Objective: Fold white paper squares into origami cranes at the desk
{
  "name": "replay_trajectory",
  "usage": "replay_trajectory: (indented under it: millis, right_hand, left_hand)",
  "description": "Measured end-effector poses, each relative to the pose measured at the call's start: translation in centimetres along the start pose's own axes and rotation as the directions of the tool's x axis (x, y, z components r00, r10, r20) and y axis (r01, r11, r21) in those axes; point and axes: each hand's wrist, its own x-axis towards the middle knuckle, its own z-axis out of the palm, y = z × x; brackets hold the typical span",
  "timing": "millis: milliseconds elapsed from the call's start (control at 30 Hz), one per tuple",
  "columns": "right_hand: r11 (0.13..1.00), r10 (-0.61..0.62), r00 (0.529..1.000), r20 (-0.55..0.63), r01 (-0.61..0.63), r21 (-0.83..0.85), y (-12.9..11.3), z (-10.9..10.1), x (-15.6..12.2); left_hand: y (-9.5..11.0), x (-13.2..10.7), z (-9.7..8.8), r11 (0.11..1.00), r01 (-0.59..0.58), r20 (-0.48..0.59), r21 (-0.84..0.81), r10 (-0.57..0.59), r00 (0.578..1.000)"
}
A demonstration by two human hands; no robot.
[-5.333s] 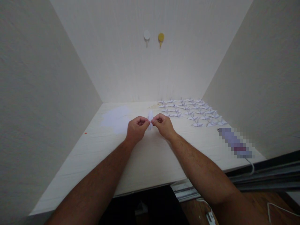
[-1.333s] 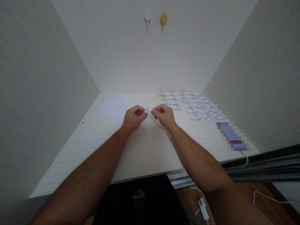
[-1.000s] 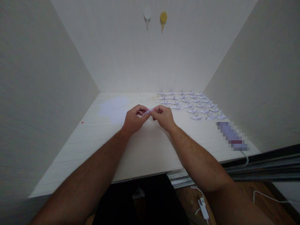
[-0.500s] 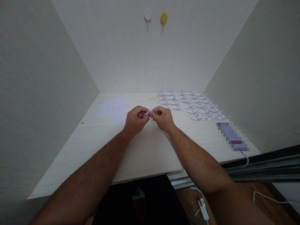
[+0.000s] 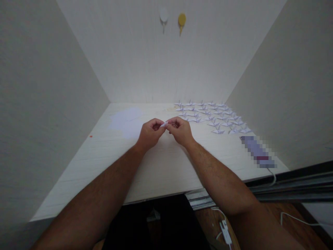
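A small folded piece of white paper (image 5: 164, 124) is pinched between my two hands above the middle of the table. My left hand (image 5: 151, 133) grips its left side with thumb and fingers closed. From the other side, my right hand (image 5: 180, 130) pinches it at the right end. The fingers cover most of the paper, so its exact folded shape is hard to make out. Several white paper cranes (image 5: 195, 114) stand in rows beyond my right hand. White paper sheets (image 5: 126, 119) lie spread past my left hand.
A blurred-out flat device (image 5: 257, 151) with a white cable (image 5: 273, 177) lies at the table's right edge. A small red speck (image 5: 91, 136) is on the left of the white table (image 5: 161, 177). White and yellow hooks (image 5: 181, 20) hang on the back wall. A power strip (image 5: 225, 233) lies below.
Both hands stay almost in place, with slight finger shifts. A little more of the folded paper shows between the fingertips.
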Motion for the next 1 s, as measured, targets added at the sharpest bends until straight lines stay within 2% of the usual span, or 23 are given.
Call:
replay_trajectory:
  millis: [233,567,700,833,1000]
  right_hand:
    - [0.999,0.043,0.999,0.002,-0.043,-0.025,-0.9,-0.1,-0.1]
    - [0.991,0.117,0.993,-0.008,-0.117,-0.06,-1.0,-0.3,-0.2]
    - [0.987,0.129,0.991,-0.027,-0.131,-0.088,-0.8,-0.4,-0.1]
    - [0.987,0.129,0.991,-0.04,-0.132,-0.088,-0.8,-0.6,0.0]
    - [0.988,0.142,0.99,-0.024,-0.143,-0.051,-0.4,-0.8,0.1]
  left_hand:
    - [0.2,0.0,-0.2,0.997,0.076,0.036,-0.029,-0.075,0.997]
    - [0.2,0.2,-0.6,0.994,0.087,0.157,0.067,-0.096,0.983]
    - [0.4,0.3,-0.5,0.991,0.118,0.165,0.057,-0.126,0.978]
    - [0.0,0.2,-0.4,0.977,0.21,0.141,-0.038,-0.203,0.969]
    - [-0.9,0.3,-0.5,0.922,0.335,0.193,-0.196,-0.298,0.935]
